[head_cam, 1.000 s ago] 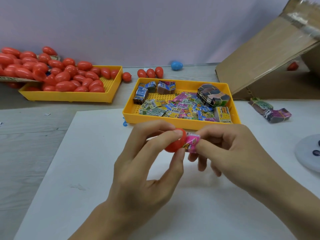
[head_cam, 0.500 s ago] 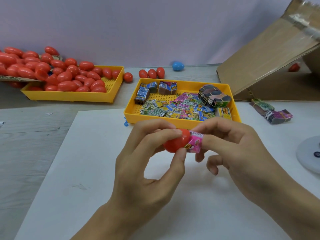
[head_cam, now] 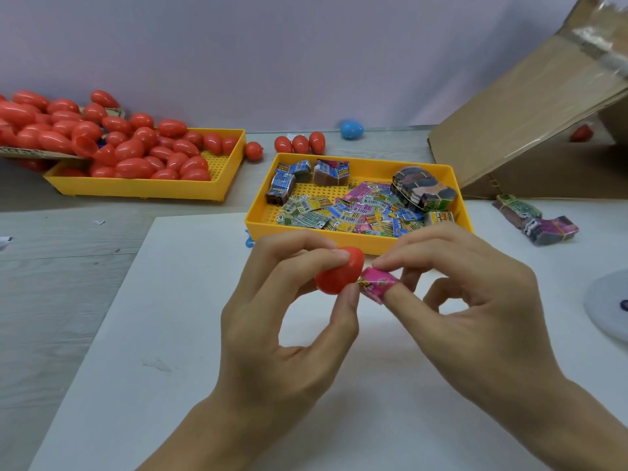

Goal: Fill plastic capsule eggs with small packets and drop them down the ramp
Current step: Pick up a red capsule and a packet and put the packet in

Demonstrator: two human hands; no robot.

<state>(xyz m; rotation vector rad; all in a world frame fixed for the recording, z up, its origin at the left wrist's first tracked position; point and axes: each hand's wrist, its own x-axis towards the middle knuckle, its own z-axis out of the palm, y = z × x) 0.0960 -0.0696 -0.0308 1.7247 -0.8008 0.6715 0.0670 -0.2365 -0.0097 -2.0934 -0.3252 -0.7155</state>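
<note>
Pale lilac wall (head_cam: pixel 238 56) behind; grey wood-grain table (head_cam: pixel 51 283) with a white sheet (head_cam: pixel 153 368) laid over its near part.

Left hand (head_cam: pixel 272 338): fingers and thumb curled round a red egg half (head_cam: pixel 334 275), held above the sheet, open end turned to the right.

Right hand (head_cam: pixel 475 307): thumb and forefinger pinched a pink packet (head_cam: pixel 375 283), its left end touching the egg half's mouth; how far it had entered could not be told.

Packet tray (head_cam: pixel 356 241), yellow, just beyond the hands: loose coloured packets (head_cam: pixel 343 212) spread over its floor, banded bundles (head_cam: pixel 421 192) along the back and right.

Egg tray (head_cam: pixel 142 190), yellow, far left: heaped with red eggs (head_cam: pixel 136 151), more piled on a cardboard flap above its left end.

Loose eggs: three red (head_cam: pixel 300 143) standing behind the packet tray, one red (head_cam: pixel 253 151) between the trays, one blue (head_cam: pixel 351 129) by the wall.

Ramp (head_cam: pixel 530 107), cardboard, far right, sloping down toward the table; a red egg (head_cam: pixel 581 133) lay under its raised end.

Two banded bundles (head_cam: pixel 533 220) on the sheet, right of the packet tray.

Pale disc (head_cam: pixel 608 307) at the right edge, partly out of view.
</note>
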